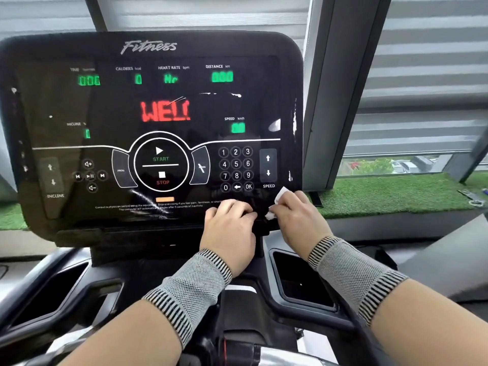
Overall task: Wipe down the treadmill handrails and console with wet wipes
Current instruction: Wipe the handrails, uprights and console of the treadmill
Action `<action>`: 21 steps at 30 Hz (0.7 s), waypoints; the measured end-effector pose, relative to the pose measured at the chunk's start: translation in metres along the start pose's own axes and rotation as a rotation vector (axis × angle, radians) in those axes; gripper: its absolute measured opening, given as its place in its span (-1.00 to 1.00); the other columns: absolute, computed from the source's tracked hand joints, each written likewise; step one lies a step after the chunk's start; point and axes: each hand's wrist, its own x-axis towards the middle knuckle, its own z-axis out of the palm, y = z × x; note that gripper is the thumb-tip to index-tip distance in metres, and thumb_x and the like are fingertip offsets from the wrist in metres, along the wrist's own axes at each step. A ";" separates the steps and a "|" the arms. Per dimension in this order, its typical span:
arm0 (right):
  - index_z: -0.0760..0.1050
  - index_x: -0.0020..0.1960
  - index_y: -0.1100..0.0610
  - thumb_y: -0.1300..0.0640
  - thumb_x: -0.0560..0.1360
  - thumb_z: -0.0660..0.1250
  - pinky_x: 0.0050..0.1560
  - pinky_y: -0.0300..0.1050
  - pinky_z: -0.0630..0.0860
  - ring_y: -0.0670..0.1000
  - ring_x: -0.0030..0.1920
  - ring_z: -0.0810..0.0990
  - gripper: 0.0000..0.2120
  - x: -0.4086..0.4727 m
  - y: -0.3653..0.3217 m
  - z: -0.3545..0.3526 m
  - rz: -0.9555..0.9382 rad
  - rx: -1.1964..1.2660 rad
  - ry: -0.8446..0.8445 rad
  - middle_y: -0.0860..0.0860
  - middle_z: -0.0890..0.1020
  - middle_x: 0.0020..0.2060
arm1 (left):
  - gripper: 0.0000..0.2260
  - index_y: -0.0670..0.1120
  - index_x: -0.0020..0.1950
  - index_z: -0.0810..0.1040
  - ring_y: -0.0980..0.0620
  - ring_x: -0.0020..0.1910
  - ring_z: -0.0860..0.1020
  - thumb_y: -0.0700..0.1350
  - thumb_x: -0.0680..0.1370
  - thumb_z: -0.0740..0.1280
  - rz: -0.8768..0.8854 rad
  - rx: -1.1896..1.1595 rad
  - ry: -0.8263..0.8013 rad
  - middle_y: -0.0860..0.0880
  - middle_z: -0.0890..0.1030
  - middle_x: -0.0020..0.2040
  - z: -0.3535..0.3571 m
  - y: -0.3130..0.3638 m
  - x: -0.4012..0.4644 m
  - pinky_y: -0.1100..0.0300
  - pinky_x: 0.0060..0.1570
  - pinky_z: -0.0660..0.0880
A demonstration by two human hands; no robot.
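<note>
The black treadmill console (pixel 148 122) fills the view, lit with green readouts and red letters, with a keypad at its lower right. My right hand (pixel 297 220) grips a white wet wipe (pixel 280 197) against the console's lower right corner; the wipe shows above and below my fingers. My left hand (pixel 229 228) rests beside it with curled fingers on the console's bottom edge, below the keypad. Both wrists wear grey knitted bands. A dark handrail (pixel 60 262) curves at the lower left.
Two recessed trays sit below the console, one at the left (pixel 52 294) and one at the right (pixel 301 281). A dark window post (pixel 335 88) stands right of the console. Behind it lie a green turf ledge (pixel 390 194) and slatted blinds.
</note>
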 end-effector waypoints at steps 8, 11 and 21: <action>0.62 -0.26 0.17 0.38 0.18 0.47 -0.25 -0.11 0.56 0.08 -0.29 0.46 -0.82 0.001 0.006 -0.009 -0.026 -0.105 -0.034 0.07 0.52 -0.27 | -0.70 -0.02 -0.08 0.69 0.02 0.02 0.53 -0.13 0.27 0.27 -0.004 -0.003 0.018 0.12 0.59 -0.06 0.002 0.001 0.000 0.03 -0.09 0.45; 0.60 -0.32 0.17 0.30 0.26 0.35 -0.29 -0.10 0.53 0.07 -0.27 0.40 -0.92 0.003 0.004 -0.016 -0.090 -0.201 -0.031 0.07 0.52 -0.34 | -0.69 -0.03 -0.05 0.69 0.01 0.03 0.53 -0.14 0.28 0.29 -0.004 -0.002 0.013 0.11 0.60 -0.06 0.002 0.000 -0.002 0.03 -0.09 0.44; 0.63 -0.08 0.29 0.35 0.34 0.46 -0.18 -0.14 0.44 0.15 -0.20 0.50 -0.85 -0.009 0.028 -0.043 0.351 -0.143 -0.001 0.11 0.52 -0.23 | -0.75 -0.01 -0.11 0.68 0.00 0.05 0.53 -0.14 0.25 0.34 -0.010 0.023 -0.011 0.11 0.59 -0.03 0.002 0.003 -0.001 0.03 -0.05 0.44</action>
